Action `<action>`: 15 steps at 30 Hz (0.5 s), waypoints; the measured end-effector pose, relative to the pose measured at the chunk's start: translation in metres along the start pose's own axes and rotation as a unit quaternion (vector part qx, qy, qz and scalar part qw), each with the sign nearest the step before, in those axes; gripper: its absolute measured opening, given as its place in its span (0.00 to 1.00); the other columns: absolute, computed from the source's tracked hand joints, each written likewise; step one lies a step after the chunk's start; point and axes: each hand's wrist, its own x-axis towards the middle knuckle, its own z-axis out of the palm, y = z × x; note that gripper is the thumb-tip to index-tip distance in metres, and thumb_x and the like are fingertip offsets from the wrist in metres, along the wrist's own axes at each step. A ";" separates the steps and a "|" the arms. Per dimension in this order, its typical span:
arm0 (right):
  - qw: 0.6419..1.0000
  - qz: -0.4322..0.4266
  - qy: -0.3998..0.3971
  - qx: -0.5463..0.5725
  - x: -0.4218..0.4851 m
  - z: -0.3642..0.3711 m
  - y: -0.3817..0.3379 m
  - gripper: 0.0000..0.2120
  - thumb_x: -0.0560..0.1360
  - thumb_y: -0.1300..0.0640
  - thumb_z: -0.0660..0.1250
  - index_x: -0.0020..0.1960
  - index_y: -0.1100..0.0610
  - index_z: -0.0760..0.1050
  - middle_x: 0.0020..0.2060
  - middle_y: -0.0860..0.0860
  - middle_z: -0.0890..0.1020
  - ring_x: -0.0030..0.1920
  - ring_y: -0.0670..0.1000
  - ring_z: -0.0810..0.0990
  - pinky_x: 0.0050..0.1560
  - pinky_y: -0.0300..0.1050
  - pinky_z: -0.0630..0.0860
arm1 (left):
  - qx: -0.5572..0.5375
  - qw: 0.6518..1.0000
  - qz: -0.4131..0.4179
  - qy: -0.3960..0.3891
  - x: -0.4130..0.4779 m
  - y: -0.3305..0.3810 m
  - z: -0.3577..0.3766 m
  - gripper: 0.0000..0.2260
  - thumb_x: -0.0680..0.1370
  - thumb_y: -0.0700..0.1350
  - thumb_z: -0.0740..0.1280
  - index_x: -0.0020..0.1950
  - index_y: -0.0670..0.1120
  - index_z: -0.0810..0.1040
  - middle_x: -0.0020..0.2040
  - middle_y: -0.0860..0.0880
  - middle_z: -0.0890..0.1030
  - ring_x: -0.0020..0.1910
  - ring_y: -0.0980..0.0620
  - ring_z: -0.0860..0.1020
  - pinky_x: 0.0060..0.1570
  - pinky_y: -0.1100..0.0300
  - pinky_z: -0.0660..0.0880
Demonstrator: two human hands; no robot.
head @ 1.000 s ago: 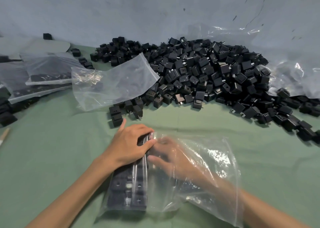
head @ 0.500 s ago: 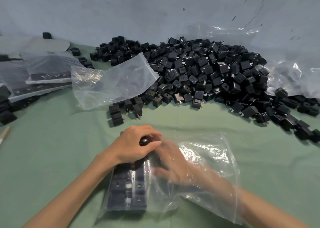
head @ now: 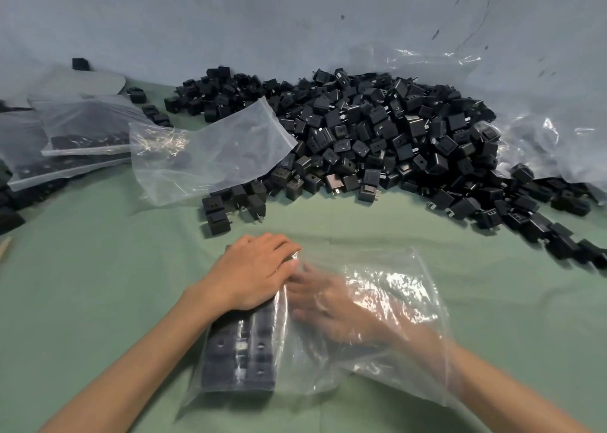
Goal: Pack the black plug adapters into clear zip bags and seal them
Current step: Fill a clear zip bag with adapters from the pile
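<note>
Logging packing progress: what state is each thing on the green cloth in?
Clear zip bag in front: unsealed, partly filled.
Black plug adapters inside it: packed in rows at its left end.
Left hand: resting on the bag over the adapters.
Right hand: inside the bag, fingers extended, blurred.
Pile of loose black adapters: unpacked.
Second clear zip bag: empty, leaning on the pile.
Filled clear bags, far left: stacked; seals unclear.

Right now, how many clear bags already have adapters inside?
3. The front bag lies under the left hand; an upper bag and a lower bag are stacked at far left. More may be hidden past that edge.
</note>
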 end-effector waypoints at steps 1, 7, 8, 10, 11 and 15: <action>0.999 0.017 -0.047 0.006 0.000 0.000 0.003 0.09 0.77 0.66 0.51 0.54 0.61 0.66 0.51 0.56 0.77 0.57 0.55 0.77 0.65 0.49 0.70 | 0.017 1.000 0.004 -0.014 -0.001 -0.001 0.000 0.30 0.76 0.63 0.37 0.70 0.55 0.66 0.65 0.58 0.70 0.64 0.58 0.66 0.61 0.58 0.61; 0.927 -0.097 -0.361 0.026 -0.008 -0.211 0.140 0.18 0.76 0.72 0.63 0.46 0.51 0.82 0.38 0.47 0.86 0.43 0.42 0.84 0.45 0.35 0.78 | 0.023 0.999 0.006 -0.028 -0.002 -0.003 -0.001 0.32 0.75 0.65 0.38 0.76 0.55 0.58 0.75 0.55 0.59 0.72 0.56 0.58 0.69 0.55 0.56; 0.952 -0.075 -0.296 0.001 0.009 -0.221 0.152 0.14 0.76 0.68 0.65 0.46 0.51 0.83 0.39 0.48 0.86 0.40 0.45 0.84 0.40 0.34 0.77 | 0.024 0.999 0.005 -0.032 -0.002 -0.003 -0.002 0.32 0.76 0.64 0.39 0.77 0.55 0.57 0.77 0.56 0.56 0.73 0.56 0.57 0.70 0.55 0.55; 0.994 -0.063 -0.089 -0.012 0.053 -0.224 0.160 0.08 0.75 0.63 0.68 0.44 0.53 0.82 0.38 0.50 0.86 0.34 0.47 0.83 0.31 0.34 0.75 | 0.021 0.999 0.005 -0.037 -0.002 -0.003 -0.002 0.32 0.76 0.64 0.39 0.77 0.55 0.55 0.77 0.57 0.55 0.74 0.57 0.56 0.71 0.55 0.54; 0.997 -0.074 0.022 -0.030 0.073 -0.217 0.156 0.07 0.74 0.62 0.68 0.43 0.51 0.81 0.38 0.50 0.85 0.34 0.47 0.83 0.32 0.37 0.76 | 0.020 0.999 0.006 -0.038 -0.002 -0.002 -0.002 0.32 0.75 0.65 0.39 0.77 0.55 0.55 0.77 0.57 0.55 0.74 0.57 0.56 0.71 0.56 0.54; 0.976 -0.127 0.018 -0.175 0.130 -0.164 0.128 0.16 0.74 0.54 0.71 0.60 0.52 0.78 0.57 0.55 0.78 0.54 0.57 0.79 0.55 0.51 0.76 | 0.015 0.999 0.012 -0.034 -0.002 -0.004 -0.002 0.32 0.76 0.65 0.39 0.77 0.55 0.55 0.76 0.59 0.57 0.73 0.59 0.58 0.70 0.57 0.55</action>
